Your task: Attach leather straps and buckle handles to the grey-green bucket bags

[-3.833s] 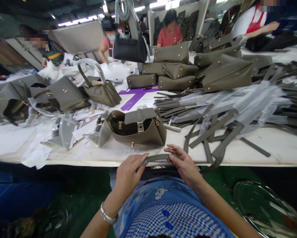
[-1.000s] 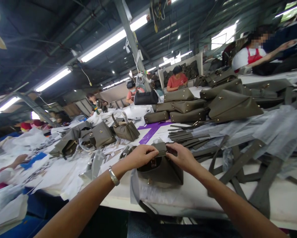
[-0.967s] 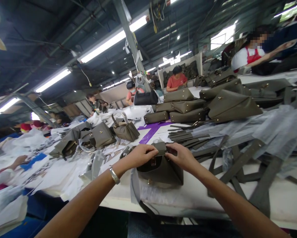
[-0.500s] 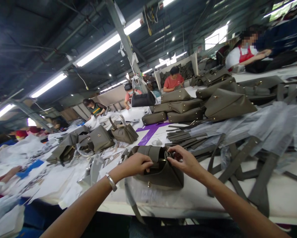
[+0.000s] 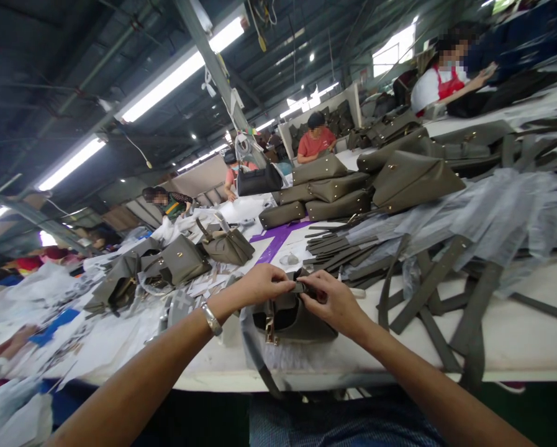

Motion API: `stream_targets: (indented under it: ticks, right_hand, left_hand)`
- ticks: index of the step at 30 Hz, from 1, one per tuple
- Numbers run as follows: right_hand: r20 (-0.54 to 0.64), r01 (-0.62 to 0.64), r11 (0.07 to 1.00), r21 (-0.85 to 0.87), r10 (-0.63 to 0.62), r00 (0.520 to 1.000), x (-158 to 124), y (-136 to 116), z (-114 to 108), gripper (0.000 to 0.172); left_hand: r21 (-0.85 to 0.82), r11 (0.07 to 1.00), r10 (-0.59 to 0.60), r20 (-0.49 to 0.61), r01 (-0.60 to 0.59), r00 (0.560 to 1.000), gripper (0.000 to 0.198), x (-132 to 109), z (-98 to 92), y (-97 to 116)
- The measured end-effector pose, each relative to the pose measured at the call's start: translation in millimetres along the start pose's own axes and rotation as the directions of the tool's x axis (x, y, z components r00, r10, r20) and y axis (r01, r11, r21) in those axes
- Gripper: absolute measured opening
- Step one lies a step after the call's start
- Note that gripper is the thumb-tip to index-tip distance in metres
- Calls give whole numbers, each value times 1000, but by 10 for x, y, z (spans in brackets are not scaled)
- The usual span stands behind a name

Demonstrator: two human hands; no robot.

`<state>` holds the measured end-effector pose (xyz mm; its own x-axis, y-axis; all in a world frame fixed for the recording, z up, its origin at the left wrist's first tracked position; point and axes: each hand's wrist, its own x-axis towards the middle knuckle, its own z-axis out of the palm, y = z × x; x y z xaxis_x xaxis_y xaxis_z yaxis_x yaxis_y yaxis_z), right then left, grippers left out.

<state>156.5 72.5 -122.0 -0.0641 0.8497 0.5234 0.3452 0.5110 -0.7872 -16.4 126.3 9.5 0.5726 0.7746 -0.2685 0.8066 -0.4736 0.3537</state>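
An olive-grey handbag (image 5: 313, 328) lies on the table close in front of me, its opening facing up. Over its top, the fingers of my left hand (image 5: 265, 284) and my right hand (image 5: 330, 302) are closed almost tip to tip. Between them is a short dark piece of the bag's strap (image 5: 298, 287), mostly covered by the fingers. A gold clasp (image 5: 271, 330) hangs at the bag's front, below my left hand. A long strap partly in clear plastic (image 5: 256, 344) drops over the table edge on the left.
Behind the bag, loose straps (image 5: 336, 251) and plastic-wrapped straps (image 5: 506, 214) spread to the right. Finished-looking olive bags (image 5: 327, 189) are stacked beyond a purple strip (image 5: 274, 241). More bags (image 5: 185, 259) stand left. Co-workers (image 5: 316, 144) sit across the table.
My left hand has moved right and my right hand slightly left, so their fingertips now meet at the strap. The gold clasp now hangs in view at the bag's front.
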Motion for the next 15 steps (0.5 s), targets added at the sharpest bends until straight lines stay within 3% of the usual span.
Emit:
stream_targets:
  ticks: [4, 9, 15]
  right_hand:
    - [-62, -25, 1000, 1, 25, 998, -9, -34, 57, 24]
    - [-158, -51, 998, -22, 47, 986, -76, -75, 160, 21]
    - [-201, -36, 999, 8, 37, 979, -99, -93, 179, 19]
  left_hand:
    - [194, 981, 0, 5, -1, 1000, 37, 28, -85, 115]
    - [484, 875, 42, -65, -6, 997, 31, 42, -88, 336]
    - [506, 863, 23, -61, 11, 998, 33, 93, -34, 470]
